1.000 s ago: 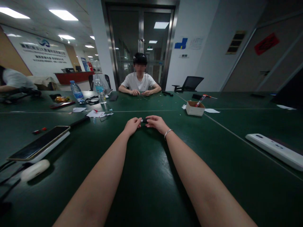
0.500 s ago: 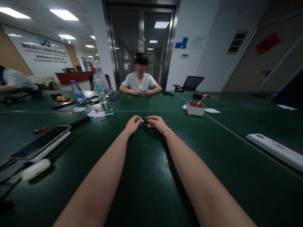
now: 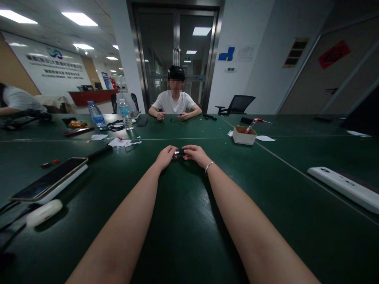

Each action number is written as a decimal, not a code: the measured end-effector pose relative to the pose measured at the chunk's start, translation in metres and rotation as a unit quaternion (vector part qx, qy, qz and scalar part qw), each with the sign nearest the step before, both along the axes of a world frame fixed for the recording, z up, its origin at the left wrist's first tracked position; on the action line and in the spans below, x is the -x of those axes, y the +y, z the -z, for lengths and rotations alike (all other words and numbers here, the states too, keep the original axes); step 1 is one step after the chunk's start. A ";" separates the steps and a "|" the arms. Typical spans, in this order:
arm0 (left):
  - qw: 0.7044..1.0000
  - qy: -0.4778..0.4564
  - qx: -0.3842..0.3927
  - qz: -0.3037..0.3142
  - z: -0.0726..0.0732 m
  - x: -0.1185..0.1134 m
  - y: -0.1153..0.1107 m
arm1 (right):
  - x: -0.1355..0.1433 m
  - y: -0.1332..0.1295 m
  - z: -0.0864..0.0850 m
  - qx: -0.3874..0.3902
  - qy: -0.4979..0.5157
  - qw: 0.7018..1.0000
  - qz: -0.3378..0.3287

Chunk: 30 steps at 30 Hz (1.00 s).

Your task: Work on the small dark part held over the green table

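Note:
Both my arms stretch out over the dark green table (image 3: 183, 221). My left hand (image 3: 166, 156) and my right hand (image 3: 195, 154) meet at the table's middle and pinch a small dark object (image 3: 179, 151) between their fingertips. Only a short piece of it shows between the fingers, with a pale tip toward the left hand. A thin bracelet (image 3: 209, 166) circles my right wrist.
A phone on a white pad (image 3: 49, 180) and a white mouse (image 3: 44, 212) lie at left, a white device (image 3: 345, 188) at right. A small cardboard box (image 3: 244, 135), paper scraps and water bottles (image 3: 125, 114) stand farther back. A person in a white shirt (image 3: 174, 103) sits opposite.
My hands hold almost still on the small object. The person opposite has drawn their hands apart.

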<state>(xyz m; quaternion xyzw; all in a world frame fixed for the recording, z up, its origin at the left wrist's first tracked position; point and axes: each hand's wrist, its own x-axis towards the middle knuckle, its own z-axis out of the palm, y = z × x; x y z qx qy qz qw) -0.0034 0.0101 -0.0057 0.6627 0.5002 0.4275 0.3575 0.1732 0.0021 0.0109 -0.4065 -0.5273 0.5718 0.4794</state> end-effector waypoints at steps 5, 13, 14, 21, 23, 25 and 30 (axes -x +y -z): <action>1.000 0.003 -0.003 0.001 -0.001 0.001 0.000 | 0.000 0.001 0.001 0.001 -0.002 1.000 0.000; 1.000 0.012 -0.004 0.010 0.001 0.003 0.002 | 0.000 -0.001 -0.002 0.004 -0.003 1.000 -0.002; 1.000 0.010 0.004 0.014 0.001 0.003 0.003 | 0.000 -0.002 -0.002 0.005 -0.002 1.000 -0.002; 1.000 0.002 -0.001 0.006 0.000 0.002 0.002 | 0.000 -0.002 -0.003 0.008 -0.003 1.000 0.001; 1.000 0.010 0.007 0.009 -0.002 0.002 0.000 | 0.000 -0.002 -0.003 0.007 -0.006 1.000 -0.002; 1.000 0.013 0.000 0.008 -0.003 0.002 -0.001 | 0.000 -0.002 -0.003 0.005 -0.005 1.000 -0.004; 1.000 0.006 -0.007 -0.003 -0.003 0.001 -0.001 | 0.000 0.000 -0.001 0.009 -0.005 1.000 0.004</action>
